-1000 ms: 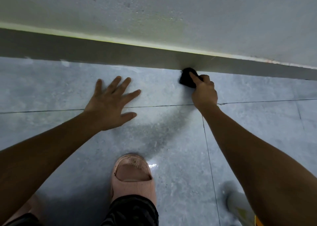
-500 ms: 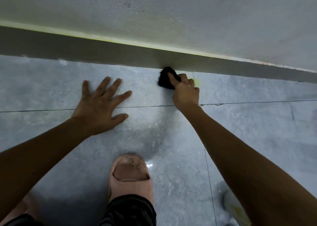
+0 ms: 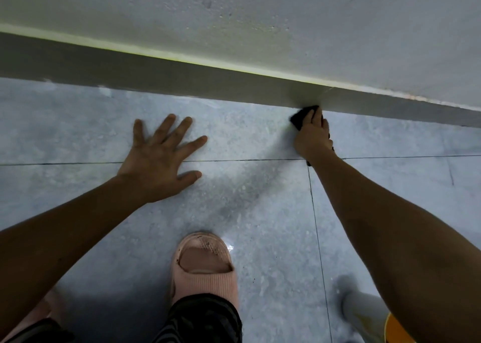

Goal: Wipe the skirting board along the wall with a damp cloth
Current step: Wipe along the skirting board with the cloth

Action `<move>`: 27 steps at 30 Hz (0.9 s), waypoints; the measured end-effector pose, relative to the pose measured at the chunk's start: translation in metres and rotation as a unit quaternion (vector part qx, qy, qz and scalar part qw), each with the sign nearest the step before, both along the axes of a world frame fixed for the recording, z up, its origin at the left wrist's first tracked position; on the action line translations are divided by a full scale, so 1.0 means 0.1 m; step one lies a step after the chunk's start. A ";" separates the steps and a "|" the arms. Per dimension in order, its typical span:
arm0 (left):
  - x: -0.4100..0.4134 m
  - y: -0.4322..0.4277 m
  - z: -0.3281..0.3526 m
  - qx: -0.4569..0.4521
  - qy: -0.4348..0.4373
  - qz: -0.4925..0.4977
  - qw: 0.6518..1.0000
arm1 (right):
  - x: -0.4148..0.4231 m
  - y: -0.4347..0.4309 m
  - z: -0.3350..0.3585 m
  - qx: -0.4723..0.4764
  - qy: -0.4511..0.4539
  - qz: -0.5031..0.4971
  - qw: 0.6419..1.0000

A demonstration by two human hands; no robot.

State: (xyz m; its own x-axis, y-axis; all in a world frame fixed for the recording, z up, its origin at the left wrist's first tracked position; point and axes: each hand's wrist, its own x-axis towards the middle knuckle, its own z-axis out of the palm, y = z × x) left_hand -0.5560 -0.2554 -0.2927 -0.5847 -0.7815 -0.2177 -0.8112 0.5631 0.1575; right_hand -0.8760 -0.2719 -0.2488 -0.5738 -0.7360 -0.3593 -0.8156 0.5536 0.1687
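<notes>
Grey tiled floor (image 3: 260, 238) with dark grout lines, pink slipper (image 3: 205, 267) on a foot below the spread fingers, pale bottle-like object (image 3: 361, 309) with an orange part (image 3: 398, 329) at lower right, partly hidden

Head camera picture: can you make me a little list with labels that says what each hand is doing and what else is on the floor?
left hand: flat on the floor, fingers spread, holding nothing
right hand: grips the black cloth
black cloth: pressed at the bottom edge of the skirting board
skirting board: dark grey strip under the pale wall
floor: grey tiles with thin dark joints
pink slipper: on a foot, below the hands
</notes>
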 end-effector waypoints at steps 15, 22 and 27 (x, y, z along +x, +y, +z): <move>0.00 -0.02 0.02 0.018 -0.010 -0.004 1.000 | -0.19 0.11 -0.04 0.001 -0.056 -0.106 0.993; 0.00 -0.01 0.02 0.020 -0.005 0.000 1.000 | 0.50 0.29 -0.22 -0.079 -0.007 0.118 0.990; 0.01 -0.01 0.05 0.021 -0.008 -0.001 1.000 | 0.10 0.50 -0.23 -0.078 0.019 0.129 0.988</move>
State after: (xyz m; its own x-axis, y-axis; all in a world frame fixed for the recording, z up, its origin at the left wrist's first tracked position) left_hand -0.5549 -0.2567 -0.2881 -0.5821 -0.7702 -0.2606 -0.8130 0.5575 0.1682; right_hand -0.8665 -0.2218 -0.2722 -0.3699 -0.9046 -0.2118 -0.9280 0.3488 0.1311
